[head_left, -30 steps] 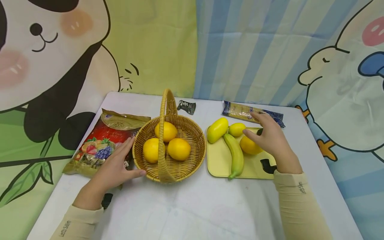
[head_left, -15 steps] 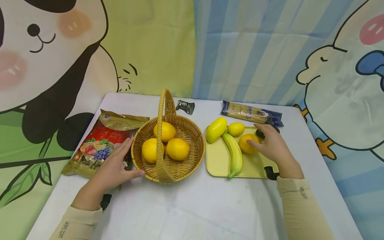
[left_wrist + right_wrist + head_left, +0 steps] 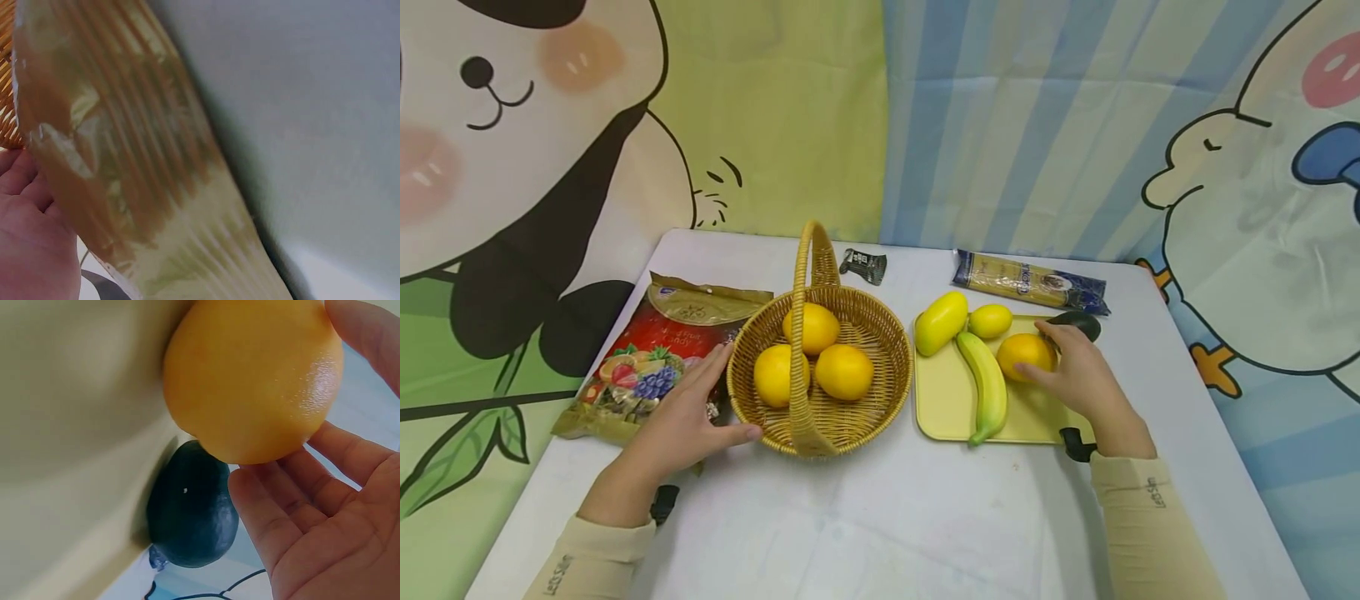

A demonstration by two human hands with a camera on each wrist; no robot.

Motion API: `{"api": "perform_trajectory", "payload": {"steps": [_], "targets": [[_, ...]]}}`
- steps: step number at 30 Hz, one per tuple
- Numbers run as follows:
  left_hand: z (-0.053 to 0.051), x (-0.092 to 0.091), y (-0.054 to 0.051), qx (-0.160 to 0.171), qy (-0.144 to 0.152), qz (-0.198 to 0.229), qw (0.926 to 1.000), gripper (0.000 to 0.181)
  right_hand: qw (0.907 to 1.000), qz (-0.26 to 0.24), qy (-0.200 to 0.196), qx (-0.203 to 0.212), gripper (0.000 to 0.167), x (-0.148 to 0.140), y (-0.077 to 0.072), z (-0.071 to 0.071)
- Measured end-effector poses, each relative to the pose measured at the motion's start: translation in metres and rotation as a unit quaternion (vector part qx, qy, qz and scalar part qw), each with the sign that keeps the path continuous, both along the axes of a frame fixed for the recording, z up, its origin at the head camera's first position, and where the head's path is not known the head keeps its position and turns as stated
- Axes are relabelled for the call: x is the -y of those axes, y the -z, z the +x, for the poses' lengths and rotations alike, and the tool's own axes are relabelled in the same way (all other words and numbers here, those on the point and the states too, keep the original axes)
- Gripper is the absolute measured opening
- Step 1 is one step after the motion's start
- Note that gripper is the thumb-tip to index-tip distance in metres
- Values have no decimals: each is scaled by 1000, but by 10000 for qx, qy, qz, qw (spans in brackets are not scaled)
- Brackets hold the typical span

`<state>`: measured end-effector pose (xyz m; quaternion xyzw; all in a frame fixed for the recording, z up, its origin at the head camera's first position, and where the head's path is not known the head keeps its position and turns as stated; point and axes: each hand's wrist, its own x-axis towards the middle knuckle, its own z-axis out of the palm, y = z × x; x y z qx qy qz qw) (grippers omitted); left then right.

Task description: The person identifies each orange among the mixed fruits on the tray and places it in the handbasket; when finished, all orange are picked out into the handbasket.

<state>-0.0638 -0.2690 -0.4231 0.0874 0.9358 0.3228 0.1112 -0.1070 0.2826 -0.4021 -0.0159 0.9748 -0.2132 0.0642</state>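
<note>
My right hand (image 3: 1078, 372) has thumb and fingers around an orange (image 3: 1024, 357) on the pale yellow tray (image 3: 947, 417). In the right wrist view the fingertips touch that orange (image 3: 253, 375), and a dark green avocado (image 3: 194, 506) lies close beyond it. My left hand (image 3: 681, 417) rests straight-fingered against the left side of a wicker basket (image 3: 891, 392), partly over a red and gold candy bag (image 3: 681, 333). Several fingers of the left hand (image 3: 31, 231) show beside the bag's gold edge. Three oranges (image 3: 845, 372) sit in the basket, one partly behind its handle.
Also on the tray are a green-yellow banana (image 3: 983, 387), a yellow mango (image 3: 942, 323) and a lemon (image 3: 990, 321). Behind it lies a noodle packet (image 3: 1030, 282). A small black wrapper (image 3: 864, 266) lies behind the basket. A printed curtain (image 3: 1000, 125) hangs along the table's back edge.
My right hand has come down from above the tray to the orange, and its thumb and fingers have closed around it. The left hand stays against the basket.
</note>
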Motion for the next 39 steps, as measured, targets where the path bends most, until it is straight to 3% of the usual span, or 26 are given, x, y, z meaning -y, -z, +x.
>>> {"api": "perform_trajectory", "payload": {"steps": [10,17,23,31,39], "targets": [[1,0,-1,-21,17,18,10000,131,9998,-154,99,16,95,-3,13,2],[2,0,-1,9,-5,30,10000,130,9988,-259,321,268,99,-4,16,4],[2,1,1,-23,9,-17,10000,131,9986,-274,382,242,99,-4,18,3],[1,1,4,5,8,-24,10000,132,9992,-229,295,147,97,-6,16,5],[0,2,4,-18,28,-6,10000,132,9994,-183,257,156,101,-3,4,6]]}}
